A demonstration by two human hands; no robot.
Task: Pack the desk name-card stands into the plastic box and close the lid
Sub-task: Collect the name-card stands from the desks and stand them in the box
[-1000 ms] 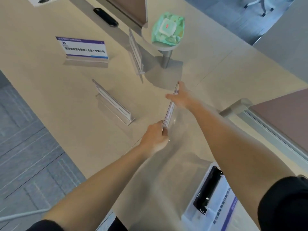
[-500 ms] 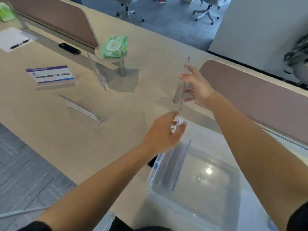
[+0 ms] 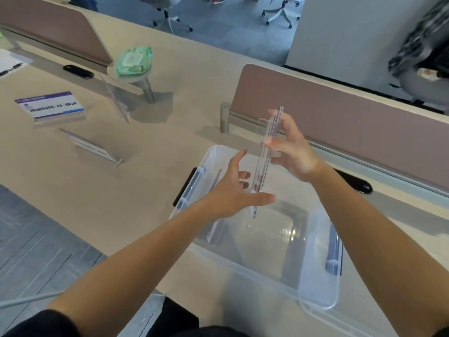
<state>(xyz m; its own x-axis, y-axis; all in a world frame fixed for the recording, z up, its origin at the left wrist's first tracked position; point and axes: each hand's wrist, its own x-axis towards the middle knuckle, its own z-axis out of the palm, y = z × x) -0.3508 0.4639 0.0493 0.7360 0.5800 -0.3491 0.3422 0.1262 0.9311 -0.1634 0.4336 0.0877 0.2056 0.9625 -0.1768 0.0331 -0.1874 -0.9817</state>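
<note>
A clear plastic box [image 3: 315, 291] stands open on the desk in front of me. Over its middle hangs a clear acrylic name-card stand [image 3: 263, 158], seen edge-on and tilted. My right hand [image 3: 290, 148] grips its upper end, and my left hand [image 3: 234, 190] touches its lower end with spread fingers. At least one stand leans inside the box by the left wall. Three more stands remain on the desk at left: one with a purple-and-white card [image 3: 52, 107], one lying edge-on [image 3: 91, 147], one clear and upright [image 3: 114, 97].
A brown divider panel [image 3: 340, 127] runs behind the box, another [image 3: 48, 32] at far left. A green wipes pack [image 3: 133, 60] sits on a small round post. Black cable grommets [image 3: 77, 70] lie on the desk. Office chairs stand beyond the desk.
Both hands carried the stand from the desk to above the open box. The view swung right, so the box is now in full sight.
</note>
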